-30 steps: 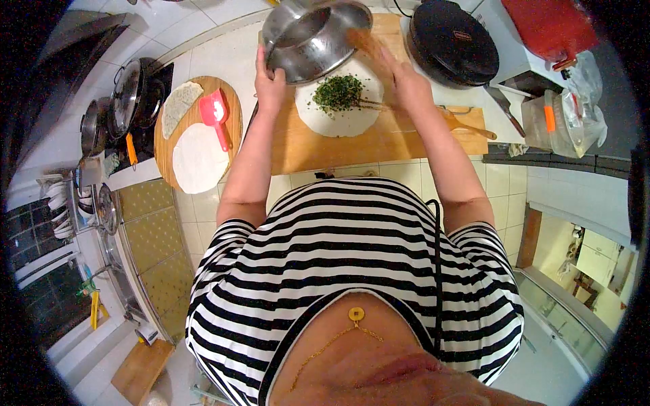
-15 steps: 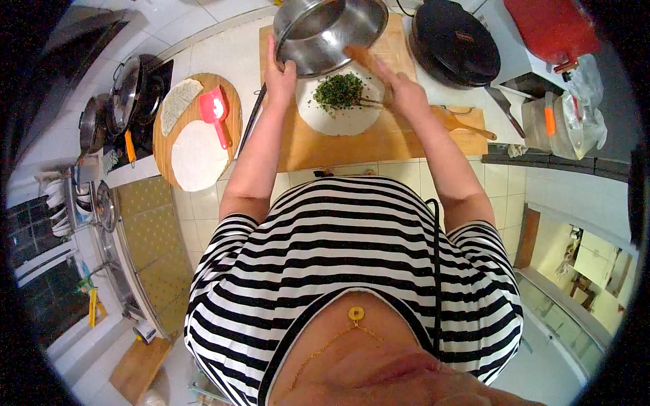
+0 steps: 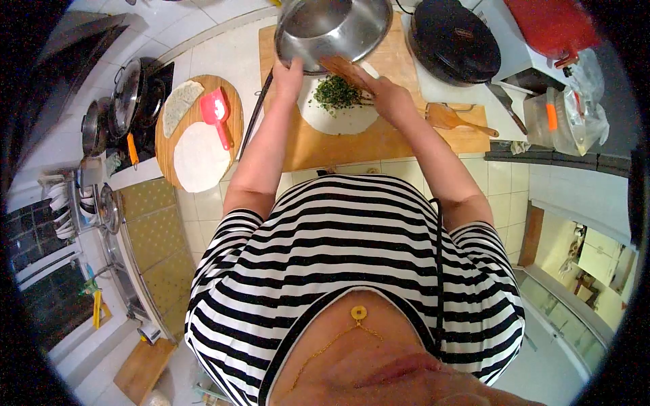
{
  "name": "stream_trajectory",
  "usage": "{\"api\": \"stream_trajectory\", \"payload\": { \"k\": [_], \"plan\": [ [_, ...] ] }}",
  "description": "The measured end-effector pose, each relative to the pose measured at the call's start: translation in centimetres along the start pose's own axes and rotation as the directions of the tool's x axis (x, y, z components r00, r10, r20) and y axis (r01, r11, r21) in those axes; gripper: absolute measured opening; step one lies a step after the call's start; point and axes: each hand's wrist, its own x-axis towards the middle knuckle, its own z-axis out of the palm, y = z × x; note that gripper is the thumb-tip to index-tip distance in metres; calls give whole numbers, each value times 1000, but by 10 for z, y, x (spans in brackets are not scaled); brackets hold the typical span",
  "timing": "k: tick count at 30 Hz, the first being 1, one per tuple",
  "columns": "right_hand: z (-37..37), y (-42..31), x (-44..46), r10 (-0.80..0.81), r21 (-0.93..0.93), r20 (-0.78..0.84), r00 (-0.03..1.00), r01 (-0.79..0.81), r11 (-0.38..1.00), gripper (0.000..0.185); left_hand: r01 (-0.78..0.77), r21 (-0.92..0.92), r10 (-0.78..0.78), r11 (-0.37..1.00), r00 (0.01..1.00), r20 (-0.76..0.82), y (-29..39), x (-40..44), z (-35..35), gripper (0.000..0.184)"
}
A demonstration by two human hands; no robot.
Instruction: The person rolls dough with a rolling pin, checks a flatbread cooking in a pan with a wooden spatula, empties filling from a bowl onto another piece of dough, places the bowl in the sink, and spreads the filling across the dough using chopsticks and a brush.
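My left hand (image 3: 290, 78) grips the near-left rim of a tilted steel bowl (image 3: 325, 49). In my right hand (image 3: 389, 97) is a brown wooden spatula (image 3: 347, 72), its blade beside the bowl's near rim. Chopped green filling (image 3: 336, 93) lies heaped on a round white dough sheet (image 3: 338, 122), below the bowl. The dough rests on a wooden board (image 3: 305, 154). Thin sticks poke out of the filling toward my right hand, which partly hides them.
At the left, a round board (image 3: 235, 101) holds a folded filled dough piece (image 3: 181, 108), a flat dough round (image 3: 201, 157) and a pink scoop (image 3: 215, 114). A black electric pan (image 3: 455, 44), a knife (image 3: 508, 108) and another wooden spatula (image 3: 457, 120) lie right. Pans (image 3: 128, 101) stand far left.
The bowl has moved right, and my left hand has shifted right with it. My right hand has come lower and left, bringing the spatula from the bowl's right side to its near rim.
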Motion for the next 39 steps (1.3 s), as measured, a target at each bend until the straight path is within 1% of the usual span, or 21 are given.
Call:
{"api": "stream_trajectory", "payload": {
  "k": [1, 2, 4, 6, 7, 9, 11, 13, 14, 16, 18, 20, 22, 23, 25, 27, 29, 32, 34, 37, 39],
  "plan": [
    [-5, -8, 2, -38, 59, -67, 997, 42, 997, 73, -168, 16, 168, 986, 986, -18, 1, -1, 5, 50],
    [2, -9, 5, -37, 59, -68, 997, 41, 997, 73, -169, 15, 169, 985, 985, -17, 4, -1, 6, 50],
    [27, -7, 10, -83, -39, -60, 995, 81, 996, 74, -28, 4, 27, 1000, 989, 145, 11, -1, 5, 62],
    [30, 0, -3, -74, -72, 30, 997, 76, 995, 74, -77, 82, 64, 994, 987, 148, 14, 1, 2, 69],
    [29, 6, -9, -61, -106, 118, 991, 73, 992, 74, 3, 104, -18, 995, 989, 145, 25, 1, -1, 70],
    [31, 16, -20, -26, -93, 108, 994, 36, 995, 74, 83, 126, -101, 988, 985, 141, 29, 3, -6, 71],
    [27, 19, -19, 7, -78, 100, 995, 1, 997, 73, -138, 26, 135, 990, 985, 107, 21, 5, -11, 72],
    [6, 20, -10, 97, -87, -58, 994, -102, 991, 73, -165, 32, 160, 986, 979, 124, 36, 0, -18, 73],
    [-10, 18, -6, 99, -86, -56, 993, -104, 991, 73, -193, 35, 186, 980, 972, 144, 41, -3, -19, 74],
    [-40, 15, 5, 233, -77, -155, 960, -247, 966, 72, -243, 64, 230, 968, 959, 164, 31, -4, -19, 75],
    [-36, 26, 25, 255, -74, -168, 952, -270, 960, 71, -296, 91, 276, 951, 944, 181, 27, -4, -17, 76],
    [-14, 38, 29, 275, -74, -179, 945, -291, 954, 70, -392, 236, 342, 889, 912, 226, 27, -5, -11, 78],
    [31, 54, 26, 19, -126, -128, 992, -36, 991, 67, -335, 224, 290, 915, 934, 209, 43, -10, -8, 77],
    [38, 51, 21, 16, -128, -129, 992, -33, 991, 67, -277, 211, 237, 937, 952, 195, 53, -12, -8, 76],
    [45, 37, 2, 84, -62, 101, 991, -78, 995, 63, -219, 197, 186, 956, 967, 175, 54, -9, -10, 75],
    [27, 21, -15, 103, -47, 105, 989, -99, 994, 60, -197, -54, 201, 979, 976, 89, 39, -3, -17, 73],
    [22, 17, -26, 123, -28, 113, 986, -121, 992, 58, -181, -26, 182, 983, 980, 81, 16, 6, -31, 72],
    [20, 28, -34, 47, 66, 121, 992, -55, 996, 56, -94, -46, 98, 995, 992, 79, 16, 5, -49, 67],
    [15, 36, -34, 158, 471, 95, 983, -184, 863, 54, 59, 32, -60, 998, 997, 45, 18, 2, -61, 58],
    [-17, 45, -19, 265, 615, 71, 962, -251, 747, 54, 54, -54, -51, 997, 997, 60, 2, -2, -73, 49],
    [-42, 41, -10, 278, 684, 92, 956, -264, 680, 58, 17, 3, -17, 1000, 998, 55, -11, -2, -71, 48]
  ]
}}
